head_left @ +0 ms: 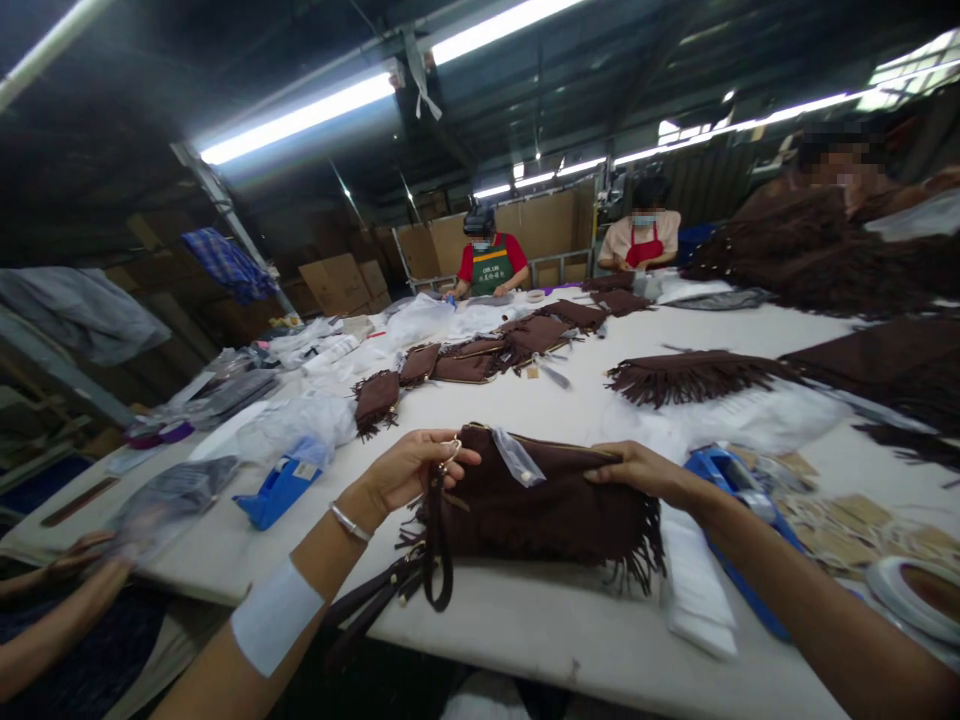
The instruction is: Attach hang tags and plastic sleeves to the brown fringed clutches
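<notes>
A dark brown fringed clutch bag (540, 510) with a gold zip along its top is held up over the near table edge. My left hand (420, 468) pinches the metal clasp of a brown wrist strap (438, 560) at the bag's left corner. The strap's loop hangs down in front of the bag. My right hand (637, 475) grips the bag's upper right corner, thumb on the front. A small clear plastic sachet (519, 458) hangs over the zip. More brown straps (375, 590) droop over the table edge below my left hand.
Blue tape dispensers (279, 490) stand left and right of the bag. Tags (855, 525), a tape roll (919, 595) and folded white sheets (699, 585) lie right. Brown bags (469, 362) line the table (480, 405). Co-workers sit behind; another person's hands (90, 560) handle plastic at left.
</notes>
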Action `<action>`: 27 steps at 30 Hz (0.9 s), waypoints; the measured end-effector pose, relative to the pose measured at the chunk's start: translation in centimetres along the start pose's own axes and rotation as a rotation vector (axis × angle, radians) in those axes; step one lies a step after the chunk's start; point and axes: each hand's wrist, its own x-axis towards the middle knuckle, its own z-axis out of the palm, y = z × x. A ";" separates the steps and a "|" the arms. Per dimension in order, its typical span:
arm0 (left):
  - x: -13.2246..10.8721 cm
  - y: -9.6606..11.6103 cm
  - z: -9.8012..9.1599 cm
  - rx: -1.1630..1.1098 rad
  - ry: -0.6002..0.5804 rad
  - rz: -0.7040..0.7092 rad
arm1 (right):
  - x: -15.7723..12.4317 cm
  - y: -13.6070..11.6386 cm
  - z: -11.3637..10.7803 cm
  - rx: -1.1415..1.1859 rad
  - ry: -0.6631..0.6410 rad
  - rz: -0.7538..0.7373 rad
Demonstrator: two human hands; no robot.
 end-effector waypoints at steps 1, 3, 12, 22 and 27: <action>-0.9 0.4 -0.3 -0.002 0.026 0.011 | 0.5 -0.6 0.2 -0.015 -0.048 -0.006; -2.4 1.2 -1.2 0.022 0.074 0.035 | 1.9 -2.1 0.7 -0.105 -0.118 -0.040; -3.2 0.2 -6.3 0.131 0.256 0.082 | 7.6 -5.9 2.1 -1.242 0.388 -0.474; -6.8 -16.9 -7.6 -0.073 0.427 -0.320 | 5.7 10.3 9.5 -1.605 0.341 -0.323; -6.7 -15.6 -7.6 -0.147 0.374 -0.311 | 6.9 8.5 10.5 -1.541 0.463 -0.193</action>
